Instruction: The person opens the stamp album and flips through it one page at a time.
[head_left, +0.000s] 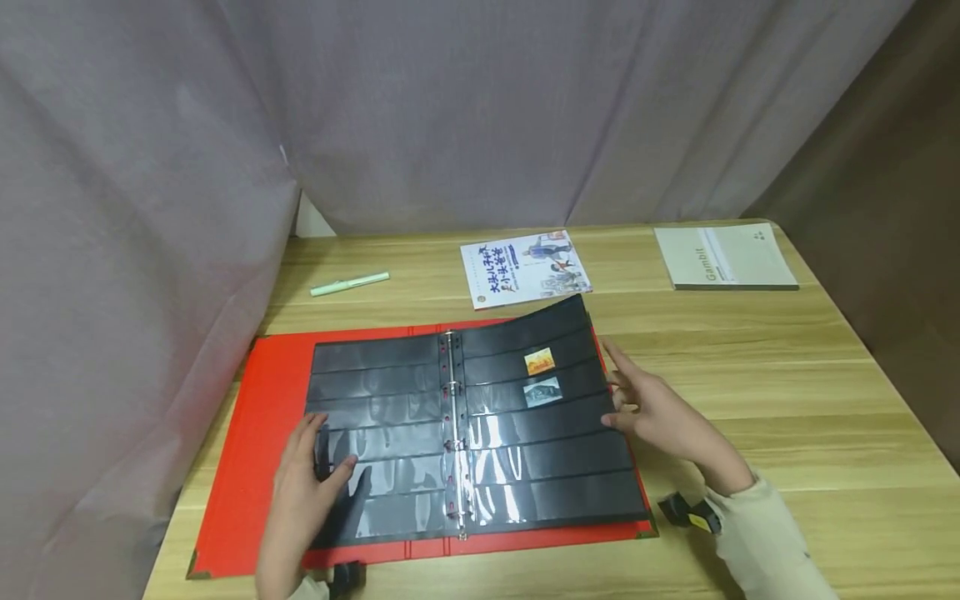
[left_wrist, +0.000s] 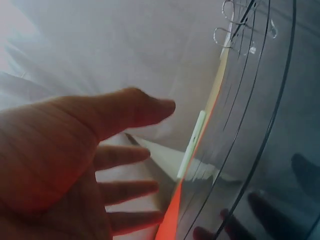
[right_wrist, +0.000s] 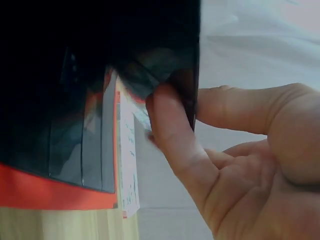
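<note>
A red stamp album (head_left: pixel 255 417) lies spread on the table, its black pocket pages held by metal rings (head_left: pixel 453 387). Two small stamps, one orange (head_left: pixel 539 361) and one grey-green (head_left: pixel 542 392), sit in pockets of the right-hand page (head_left: pixel 555 442). My right hand (head_left: pixel 652 408) pinches that page's outer edge between thumb and finger, as the page edge (right_wrist: pixel 196 60) in the right wrist view shows. The page's far corner curves up. Over the outer edge of the left-hand page (head_left: pixel 397 433) is my left hand (head_left: pixel 303 475), thumb apart from its fingers, holding nothing.
Behind the album lie a pale green pen (head_left: pixel 349 284) and a white illustrated booklet (head_left: pixel 525 268). A beige notebook (head_left: pixel 724 257) marked Gambit is at the table's back right. Grey curtains (head_left: pixel 465 117) hang along the back and left.
</note>
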